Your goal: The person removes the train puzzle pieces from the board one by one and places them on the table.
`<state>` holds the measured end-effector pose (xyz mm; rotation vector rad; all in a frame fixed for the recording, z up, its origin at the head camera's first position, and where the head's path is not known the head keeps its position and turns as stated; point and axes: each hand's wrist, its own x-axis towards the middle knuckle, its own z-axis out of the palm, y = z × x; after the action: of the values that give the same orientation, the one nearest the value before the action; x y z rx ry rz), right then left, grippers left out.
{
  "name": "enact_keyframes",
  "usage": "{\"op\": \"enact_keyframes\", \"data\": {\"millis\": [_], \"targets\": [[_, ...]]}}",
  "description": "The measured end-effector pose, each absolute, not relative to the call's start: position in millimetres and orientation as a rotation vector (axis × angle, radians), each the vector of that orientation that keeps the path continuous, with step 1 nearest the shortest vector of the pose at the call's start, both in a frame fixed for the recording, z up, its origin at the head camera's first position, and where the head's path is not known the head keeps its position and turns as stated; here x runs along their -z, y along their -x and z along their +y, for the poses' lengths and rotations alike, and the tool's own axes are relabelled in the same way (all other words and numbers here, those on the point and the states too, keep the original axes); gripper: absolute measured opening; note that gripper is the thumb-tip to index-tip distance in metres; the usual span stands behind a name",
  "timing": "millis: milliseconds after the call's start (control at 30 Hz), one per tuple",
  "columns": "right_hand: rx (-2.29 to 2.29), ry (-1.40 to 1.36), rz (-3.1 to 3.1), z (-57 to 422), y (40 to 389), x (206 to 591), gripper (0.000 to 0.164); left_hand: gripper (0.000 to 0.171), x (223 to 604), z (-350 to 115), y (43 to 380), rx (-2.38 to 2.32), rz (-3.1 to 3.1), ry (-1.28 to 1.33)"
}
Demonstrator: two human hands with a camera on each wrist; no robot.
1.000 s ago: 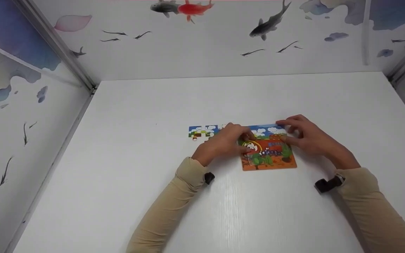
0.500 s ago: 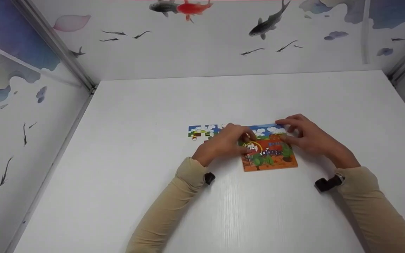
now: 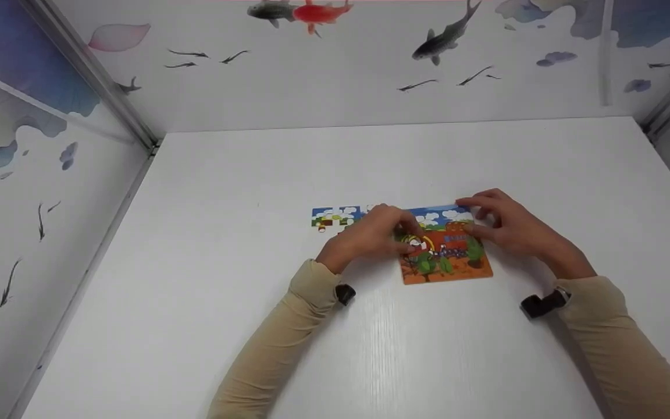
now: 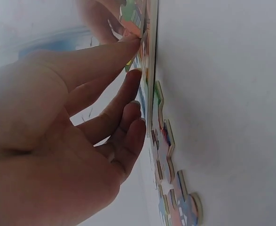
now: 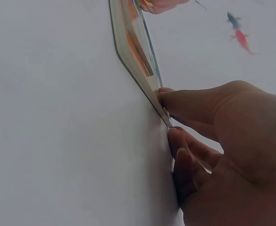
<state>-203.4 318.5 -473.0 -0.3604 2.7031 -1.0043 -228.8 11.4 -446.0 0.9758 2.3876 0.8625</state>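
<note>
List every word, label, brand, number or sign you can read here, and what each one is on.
None can be read in any view.
Puzzle board: small blue and purple marks in its printed picture, too blurred to tell whether they are lettering.
Loose puzzle pieces: print too small to make out any text.
Black wrist device: no legible marking.
Back wall: printed pictures, no lettering visible.

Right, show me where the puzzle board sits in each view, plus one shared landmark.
Head: the puzzle board lies just right of centre.
Left wrist: puzzle board edge-on, upper middle, cut by the top border.
Right wrist: puzzle board edge-on, from the top border down toward the centre.
Shared landmark: the white tabletop, in all three.
</note>
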Motion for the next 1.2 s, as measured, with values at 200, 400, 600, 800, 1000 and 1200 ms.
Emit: {"op": "enact_keyframes", "data": {"millis": [200, 400, 600, 800, 1000, 1200], "targets": [[1.000, 0.361, 2.707, 318, 203, 473, 0.051, 0.027, 448, 9, 229, -0.958, 2.364, -0.966], [1.005, 0.383, 2.720, 318, 202, 473, 0.051, 0.021, 449, 7, 233, -1.076, 2.405, -0.984], [1.002, 0.379, 2.720, 318, 202, 472, 0.051, 0.018, 449, 5, 234, -1.147, 2.459, -0.976], [0.992, 0.365, 2.717, 317, 202, 471, 0.052, 0.015, 449, 2, 235, -1.195, 2.456, -0.935], [1.004, 0.354, 2.709, 317, 203, 471, 0.051, 0.015, 449, 3, 234, -1.200, 2.476, -0.922], [1.013, 0.353, 2.705, 317, 203, 472, 0.051, 0.019, 445, 1, 231, -1.223, 2.514, -0.892]]}}
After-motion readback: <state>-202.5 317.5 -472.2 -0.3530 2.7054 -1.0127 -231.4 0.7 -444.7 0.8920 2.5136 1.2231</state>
